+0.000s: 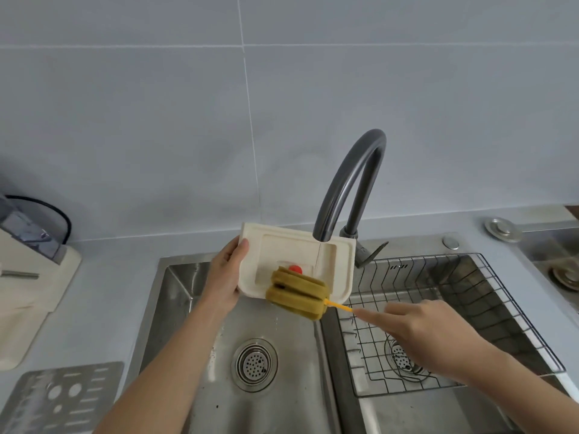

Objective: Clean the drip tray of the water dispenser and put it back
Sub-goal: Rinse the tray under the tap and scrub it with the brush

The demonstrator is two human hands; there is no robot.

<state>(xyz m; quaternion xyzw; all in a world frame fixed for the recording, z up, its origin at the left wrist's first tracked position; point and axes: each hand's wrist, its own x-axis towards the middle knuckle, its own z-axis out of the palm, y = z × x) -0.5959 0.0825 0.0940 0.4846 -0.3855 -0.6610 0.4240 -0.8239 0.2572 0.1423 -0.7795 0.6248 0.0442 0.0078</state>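
My left hand (226,274) grips the left edge of a cream drip tray (291,249), tilted up over the left sink basin (200,311) with its hollow side facing me. A small red float (295,268) shows inside the tray. My right hand (423,335) holds the thin yellow handle of a sponge brush; its olive-green sponge head (297,294) presses on the tray's lower part. The dark faucet spout (347,183) ends just above the tray's top edge, and a thin stream of water runs down the tray.
A wire rack (470,311) sits in the right basin. Both basins have round drains (254,364). The water dispenser (28,255) stands on the counter at far left, with a perforated metal grate (59,399) lying in front of it. Grey tiled wall behind.
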